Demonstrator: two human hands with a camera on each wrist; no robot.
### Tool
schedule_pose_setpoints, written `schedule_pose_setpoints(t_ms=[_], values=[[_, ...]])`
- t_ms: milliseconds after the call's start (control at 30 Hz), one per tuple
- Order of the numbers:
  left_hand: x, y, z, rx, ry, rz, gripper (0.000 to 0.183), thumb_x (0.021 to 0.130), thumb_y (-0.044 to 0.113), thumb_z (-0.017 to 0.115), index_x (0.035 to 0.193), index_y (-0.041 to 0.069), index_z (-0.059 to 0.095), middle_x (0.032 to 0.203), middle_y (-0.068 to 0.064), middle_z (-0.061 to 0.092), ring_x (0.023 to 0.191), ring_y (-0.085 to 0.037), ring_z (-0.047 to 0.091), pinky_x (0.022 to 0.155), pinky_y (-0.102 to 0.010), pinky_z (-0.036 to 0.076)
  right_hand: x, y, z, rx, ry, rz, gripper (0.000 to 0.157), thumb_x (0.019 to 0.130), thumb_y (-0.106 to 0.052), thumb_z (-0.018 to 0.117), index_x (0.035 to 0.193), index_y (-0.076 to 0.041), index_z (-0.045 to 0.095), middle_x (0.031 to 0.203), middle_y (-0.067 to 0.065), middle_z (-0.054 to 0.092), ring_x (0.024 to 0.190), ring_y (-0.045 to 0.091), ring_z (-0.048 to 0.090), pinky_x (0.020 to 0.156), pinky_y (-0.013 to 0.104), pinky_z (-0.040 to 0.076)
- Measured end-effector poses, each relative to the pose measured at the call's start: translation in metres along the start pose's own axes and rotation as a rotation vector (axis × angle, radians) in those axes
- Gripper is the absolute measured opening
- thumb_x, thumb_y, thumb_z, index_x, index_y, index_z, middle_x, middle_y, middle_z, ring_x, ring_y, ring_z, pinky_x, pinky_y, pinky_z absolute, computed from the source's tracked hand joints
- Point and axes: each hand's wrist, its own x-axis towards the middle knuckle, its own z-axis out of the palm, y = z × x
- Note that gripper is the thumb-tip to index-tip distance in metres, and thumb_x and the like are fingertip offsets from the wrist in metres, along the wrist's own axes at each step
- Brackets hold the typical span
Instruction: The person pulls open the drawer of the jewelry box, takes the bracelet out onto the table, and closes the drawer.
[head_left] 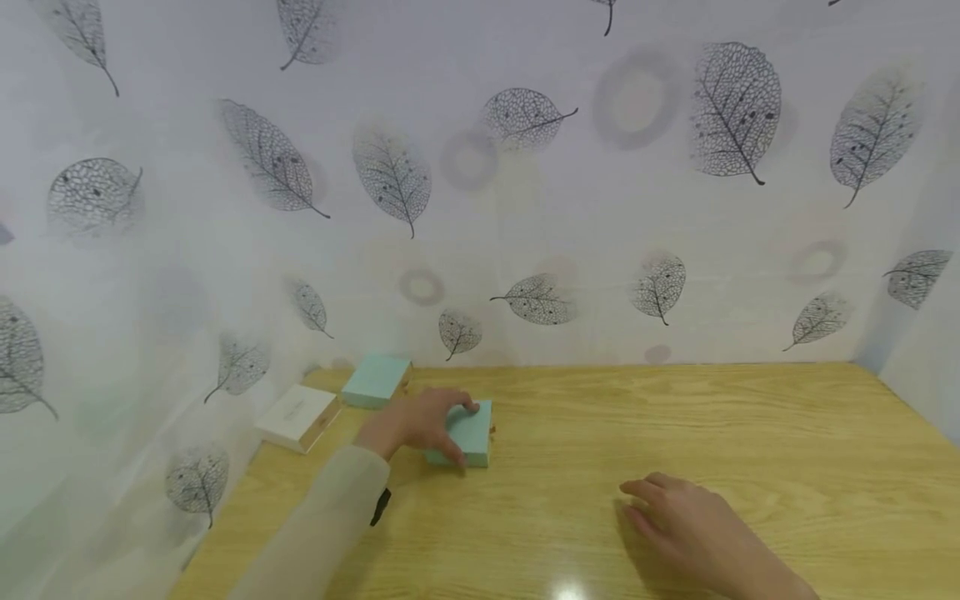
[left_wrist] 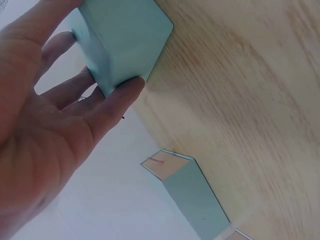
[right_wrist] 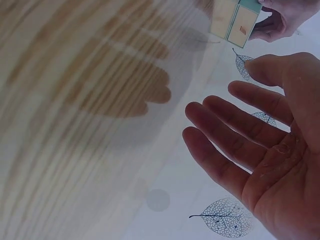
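Note:
A pale green box [head_left: 472, 432] lies on the wooden table, left of its middle. From its left side my left hand [head_left: 418, 423] grips it, thumb at the near edge and fingers at the far one. The left wrist view shows the fingers around the sides of this box [left_wrist: 132, 40]. My right hand [head_left: 690, 527] hovers low over the table at the near right, its fingers loosely extended and holding nothing. In the right wrist view that hand [right_wrist: 260, 135] has its palm in sight, apart from the box [right_wrist: 237, 22].
Behind the left hand lies a second pale green box [head_left: 377, 379]. Beside it, a white box [head_left: 294, 417] sits at the table's left edge. A white leaf-patterned sheet [head_left: 540, 208] hangs around the back and sides of the wooden tabletop [head_left: 712, 425].

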Motion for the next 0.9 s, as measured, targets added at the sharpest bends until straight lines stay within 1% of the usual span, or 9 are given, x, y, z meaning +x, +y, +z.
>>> schedule_pose_setpoints(t_ms=[100, 233, 300, 367, 500, 600, 733, 900], values=[[-0.003, 0.004, 0.002, -0.01, 0.009, 0.02, 0.071, 0.062, 0.041, 0.086, 0.123, 0.02, 0.057, 0.136, -0.001, 0.053, 0.121, -0.024, 0.049, 0.101, -0.044, 0.042, 0.0, 0.001, 0.001, -0.002, 0.0, 0.01, 0.017, 0.083, -0.025, 0.07, 0.098, -0.016, 0.071, 0.088, -0.008, 0.068, 0.072, 0.01, 0.065, 0.059, 0.027, 0.053], [-0.007, 0.004, 0.006, -0.011, 0.017, 0.034, 0.069, 0.065, 0.041, 0.085, 0.124, 0.016, 0.059, 0.137, -0.004, 0.053, 0.127, -0.026, 0.046, 0.107, -0.045, 0.037, 0.0, 0.002, 0.003, 0.009, -0.011, 0.021, 0.018, 0.083, -0.025, 0.071, 0.097, -0.015, 0.071, 0.087, -0.008, 0.068, 0.071, 0.009, 0.064, 0.059, 0.025, 0.053], [-0.009, 0.002, 0.008, -0.004, 0.018, 0.041, 0.069, 0.066, 0.041, 0.084, 0.125, 0.016, 0.06, 0.136, -0.003, 0.054, 0.13, -0.026, 0.045, 0.11, -0.044, 0.035, 0.0, 0.003, 0.004, 0.011, -0.015, 0.027, 0.018, 0.083, -0.025, 0.071, 0.098, -0.016, 0.072, 0.086, -0.008, 0.068, 0.07, 0.008, 0.064, 0.058, 0.024, 0.052], [-0.011, 0.001, 0.009, 0.01, 0.02, 0.062, 0.068, 0.066, 0.041, 0.084, 0.124, 0.015, 0.061, 0.134, -0.002, 0.055, 0.129, -0.025, 0.045, 0.11, -0.042, 0.035, 0.0, 0.004, 0.004, 0.017, -0.019, 0.024, 0.018, 0.083, -0.026, 0.071, 0.098, -0.016, 0.071, 0.086, -0.008, 0.068, 0.069, 0.008, 0.063, 0.057, 0.023, 0.052], [-0.017, 0.005, 0.009, -0.008, 0.012, 0.064, 0.065, 0.066, 0.039, 0.084, 0.123, 0.016, 0.063, 0.13, -0.001, 0.055, 0.125, -0.023, 0.046, 0.108, -0.042, 0.037, 0.0, 0.004, 0.005, 0.018, -0.012, 0.025, 0.018, 0.082, -0.026, 0.071, 0.098, -0.016, 0.071, 0.087, -0.007, 0.069, 0.069, 0.009, 0.064, 0.057, 0.024, 0.052], [-0.02, 0.008, 0.01, -0.021, 0.015, 0.05, 0.064, 0.066, 0.038, 0.084, 0.122, 0.017, 0.064, 0.127, -0.001, 0.052, 0.12, -0.021, 0.047, 0.105, -0.041, 0.039, 0.0, 0.002, 0.004, 0.015, -0.008, 0.032, 0.018, 0.083, -0.026, 0.071, 0.098, -0.016, 0.072, 0.088, -0.008, 0.069, 0.072, 0.009, 0.065, 0.06, 0.025, 0.054], [-0.025, 0.01, 0.011, -0.011, 0.031, 0.051, 0.065, 0.064, 0.039, 0.085, 0.122, 0.018, 0.064, 0.123, -0.002, 0.051, 0.115, -0.019, 0.048, 0.102, -0.04, 0.041, 0.002, -0.002, 0.004, 0.003, -0.004, 0.036, 0.017, 0.084, -0.025, 0.07, 0.098, -0.016, 0.072, 0.089, -0.008, 0.069, 0.077, 0.01, 0.066, 0.065, 0.028, 0.055], [-0.028, 0.01, 0.015, -0.004, 0.028, 0.04, 0.066, 0.065, 0.044, 0.083, 0.123, 0.02, 0.063, 0.123, -0.001, 0.049, 0.114, -0.019, 0.048, 0.102, -0.041, 0.042, 0.006, -0.006, 0.005, 0.005, 0.01, 0.019, 0.016, 0.083, -0.023, 0.07, 0.097, -0.016, 0.072, 0.089, -0.008, 0.068, 0.076, 0.01, 0.065, 0.065, 0.028, 0.055]])
